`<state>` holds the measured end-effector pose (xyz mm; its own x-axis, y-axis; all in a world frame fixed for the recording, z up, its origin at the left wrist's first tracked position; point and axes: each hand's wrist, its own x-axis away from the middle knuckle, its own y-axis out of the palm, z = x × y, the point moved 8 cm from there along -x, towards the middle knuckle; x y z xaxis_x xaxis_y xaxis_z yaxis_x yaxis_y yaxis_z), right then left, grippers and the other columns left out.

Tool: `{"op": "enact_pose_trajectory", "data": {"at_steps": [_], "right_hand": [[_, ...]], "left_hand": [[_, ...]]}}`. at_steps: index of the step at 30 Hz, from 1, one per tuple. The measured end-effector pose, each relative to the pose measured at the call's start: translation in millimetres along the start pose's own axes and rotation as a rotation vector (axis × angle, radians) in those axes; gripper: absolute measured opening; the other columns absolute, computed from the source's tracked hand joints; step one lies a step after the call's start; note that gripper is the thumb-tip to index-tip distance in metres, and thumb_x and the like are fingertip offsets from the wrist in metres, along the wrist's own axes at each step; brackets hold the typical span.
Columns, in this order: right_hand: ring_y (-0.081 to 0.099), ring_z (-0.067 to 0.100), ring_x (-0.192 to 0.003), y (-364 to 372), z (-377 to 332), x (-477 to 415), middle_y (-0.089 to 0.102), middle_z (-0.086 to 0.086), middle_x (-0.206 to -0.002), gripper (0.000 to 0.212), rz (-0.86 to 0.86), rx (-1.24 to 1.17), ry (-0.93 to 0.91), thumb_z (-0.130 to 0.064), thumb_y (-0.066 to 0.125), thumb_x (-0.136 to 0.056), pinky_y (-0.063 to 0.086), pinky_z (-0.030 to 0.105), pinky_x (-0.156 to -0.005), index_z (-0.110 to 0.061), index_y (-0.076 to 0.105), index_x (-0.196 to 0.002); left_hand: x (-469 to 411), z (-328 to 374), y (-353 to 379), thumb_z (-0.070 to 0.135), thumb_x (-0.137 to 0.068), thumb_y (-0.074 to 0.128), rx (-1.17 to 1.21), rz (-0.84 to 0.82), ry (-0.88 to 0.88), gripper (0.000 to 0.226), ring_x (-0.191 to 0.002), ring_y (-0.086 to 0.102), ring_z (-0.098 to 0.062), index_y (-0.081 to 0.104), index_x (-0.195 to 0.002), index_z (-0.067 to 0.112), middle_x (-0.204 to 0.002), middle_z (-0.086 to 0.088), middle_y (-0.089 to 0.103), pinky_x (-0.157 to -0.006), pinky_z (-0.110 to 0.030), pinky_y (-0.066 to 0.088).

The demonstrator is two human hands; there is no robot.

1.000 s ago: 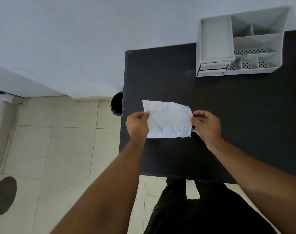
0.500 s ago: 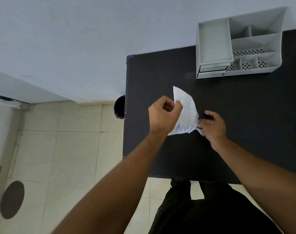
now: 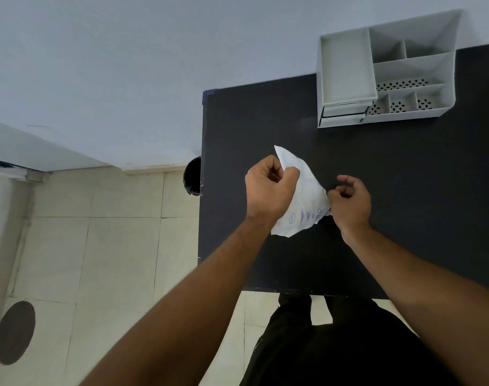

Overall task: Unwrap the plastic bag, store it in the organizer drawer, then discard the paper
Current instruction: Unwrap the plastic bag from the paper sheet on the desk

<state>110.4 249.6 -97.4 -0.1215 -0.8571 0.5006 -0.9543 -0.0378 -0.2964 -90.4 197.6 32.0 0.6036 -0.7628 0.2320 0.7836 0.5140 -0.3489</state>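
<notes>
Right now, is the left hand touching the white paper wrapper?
Touching. The head view shows the left hand closed around the upper edge of the paper wrapper, thumb and fingers pinching it, lifted above the black table.

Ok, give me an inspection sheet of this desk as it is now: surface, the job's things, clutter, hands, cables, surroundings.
Surface: black table, bare apart from the organizer.
Job's things: white printed paper wrapper held above the table between both hands; plastic bag not distinguishable from it. Grey organizer at the far edge against the wall, drawers at its lower left shut.
Clutter: nothing seen.
Hands: left hand pinches the wrapper's upper edge; right hand grips its lower right corner.
Cables: nothing seen.
Surroundings: pale wall, tiled floor, a dark bin partly hidden beside the table's left edge.
</notes>
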Motion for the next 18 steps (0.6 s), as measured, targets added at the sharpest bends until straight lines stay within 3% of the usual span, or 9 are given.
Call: {"op": "enact_pose_trajectory", "data": {"at_steps": [6,12,15,18], "right_hand": [[0.065,0.016,-0.086,-1,-4,1,0.066,0.008,-0.103,0.037,0.008,0.010,-0.048,-0.003,0.063,-0.083,0.057,0.033,-0.081,-0.023,0.064,-0.115],[0.058,0.005,-0.072,-1,-4,4,0.062,-0.003,-0.097,0.036,-0.026,0.049,-0.076,-0.002,0.062,-0.083,0.054,0.029,-0.077,-0.021,0.066,-0.114],[0.060,0.006,-0.077,9,-7,10,0.063,-0.001,-0.104,0.037,-0.107,0.087,-0.095,-0.001,0.063,-0.083,0.051,0.022,-0.071,-0.021,0.066,-0.115],[0.061,0.009,-0.091,21,-8,16,0.062,-0.004,-0.111,0.037,-0.217,0.150,-0.111,-0.003,0.063,-0.084,0.046,0.017,-0.072,-0.024,0.066,-0.114]], "left_hand": [[-4,-9,-16,0.012,-0.089,0.066,-0.031,0.054,-0.011,0.025,-0.056,0.051,-0.008,0.052,-0.073,-0.002,-0.068,-0.012,0.058,-0.055,-0.016,0.044],[-10,-22,-28,0.014,-0.088,0.066,-0.122,0.091,0.019,0.030,-0.052,0.046,-0.004,0.048,-0.064,0.012,-0.057,-0.003,0.051,-0.050,-0.013,0.041],[-20,-43,-41,0.022,-0.085,0.067,-0.271,0.089,0.024,0.028,-0.049,0.044,-0.004,0.049,-0.064,0.017,-0.054,0.008,0.050,-0.052,-0.021,0.045],[-27,-74,-67,0.038,-0.084,0.061,-0.464,0.174,-0.075,0.016,-0.067,0.061,-0.008,0.059,-0.082,0.022,-0.074,0.011,0.064,-0.067,-0.034,0.058]]}}
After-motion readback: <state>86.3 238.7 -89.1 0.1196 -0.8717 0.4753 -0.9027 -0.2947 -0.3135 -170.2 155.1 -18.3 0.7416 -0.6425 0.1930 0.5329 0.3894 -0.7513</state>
